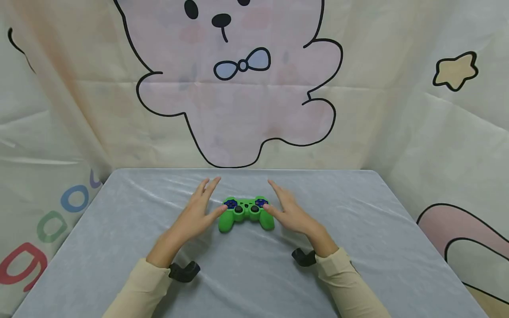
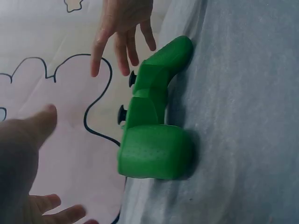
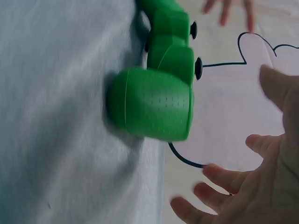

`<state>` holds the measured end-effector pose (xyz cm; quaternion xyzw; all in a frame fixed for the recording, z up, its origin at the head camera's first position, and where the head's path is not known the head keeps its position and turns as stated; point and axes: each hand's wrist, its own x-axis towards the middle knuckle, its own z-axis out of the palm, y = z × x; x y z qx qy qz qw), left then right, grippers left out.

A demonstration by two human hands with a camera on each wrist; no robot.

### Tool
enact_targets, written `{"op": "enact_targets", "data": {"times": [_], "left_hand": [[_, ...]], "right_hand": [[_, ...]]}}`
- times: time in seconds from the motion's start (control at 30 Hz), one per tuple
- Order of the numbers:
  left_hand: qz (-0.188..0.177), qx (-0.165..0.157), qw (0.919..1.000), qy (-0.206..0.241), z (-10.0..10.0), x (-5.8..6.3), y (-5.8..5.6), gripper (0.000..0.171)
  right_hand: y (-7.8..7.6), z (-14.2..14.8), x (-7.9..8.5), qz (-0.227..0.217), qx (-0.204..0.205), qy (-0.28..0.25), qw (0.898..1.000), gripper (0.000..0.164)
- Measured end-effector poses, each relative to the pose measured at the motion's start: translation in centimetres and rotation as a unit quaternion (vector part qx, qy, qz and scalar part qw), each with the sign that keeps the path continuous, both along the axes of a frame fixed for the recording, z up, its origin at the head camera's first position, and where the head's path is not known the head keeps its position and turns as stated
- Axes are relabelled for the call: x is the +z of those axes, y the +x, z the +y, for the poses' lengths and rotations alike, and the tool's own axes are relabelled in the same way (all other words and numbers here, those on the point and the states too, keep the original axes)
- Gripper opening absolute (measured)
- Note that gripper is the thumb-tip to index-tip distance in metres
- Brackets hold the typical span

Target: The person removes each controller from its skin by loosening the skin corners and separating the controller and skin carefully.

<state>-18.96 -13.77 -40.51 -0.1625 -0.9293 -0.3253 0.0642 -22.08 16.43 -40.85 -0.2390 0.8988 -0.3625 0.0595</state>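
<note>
A green game controller [image 1: 246,212] with blue button pads and two black thumbsticks lies on the cloth-covered table, its two grips toward the person. On its left side is the left hand [image 1: 200,214], fingers spread and pointing forward, thumb near the controller's left edge. The right hand [image 1: 292,214] mirrors it on the other side, its thumb overlapping the right button pad in the head view. Both wrist views show a gap between each palm and the controller [image 2: 154,151]. In the right wrist view, the right fingers [image 3: 224,179] are extended and hold nothing.
A pale grey-blue cloth [image 1: 246,274] with soft wrinkles covers the table. Behind it hangs a curtain [image 1: 362,110] printed with a cartoon bear. Black camera mounts [image 1: 184,271] sit at both wrists, below the beige sleeves [image 1: 139,287].
</note>
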Motion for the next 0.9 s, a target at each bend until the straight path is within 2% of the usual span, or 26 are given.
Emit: {"op": "enact_targets", "data": {"times": [0.07, 0.17, 0.3, 0.53, 0.7, 0.9], "left_hand": [[-0.012, -0.013, 0.9995, 0.027, -0.1, -0.5, -0.4, 0.077], [-0.023, -0.023, 0.9984, 0.046, -0.2, -1.1, -0.8, 0.074], [-0.045, -0.032, 0.9973, 0.049, -0.3, -1.7, -0.9, 0.074], [-0.078, -0.033, 0.9956, 0.04, 0.6, -2.5, -0.9, 0.079], [-0.09, -0.047, 0.9938, 0.046, 1.3, -2.9, -0.7, 0.084], [-0.098, -0.028, 0.9937, 0.046, 1.5, -3.0, -0.6, 0.093]], "right_hand": [[-0.3, -0.2, -0.2, -0.029, 0.018, -0.025, 0.999, 0.076], [-0.5, -0.6, -0.5, -0.055, 0.034, -0.046, 0.997, 0.075], [-0.5, -0.7, -1.0, -0.073, 0.033, -0.034, 0.996, 0.073], [-0.2, -0.7, -1.5, -0.072, 0.025, -0.026, 0.997, 0.068], [-0.1, -0.8, -1.6, -0.063, 0.012, -0.008, 0.998, 0.072], [-0.3, -0.8, -1.9, -0.064, 0.01, -0.018, 0.998, 0.078]]}}
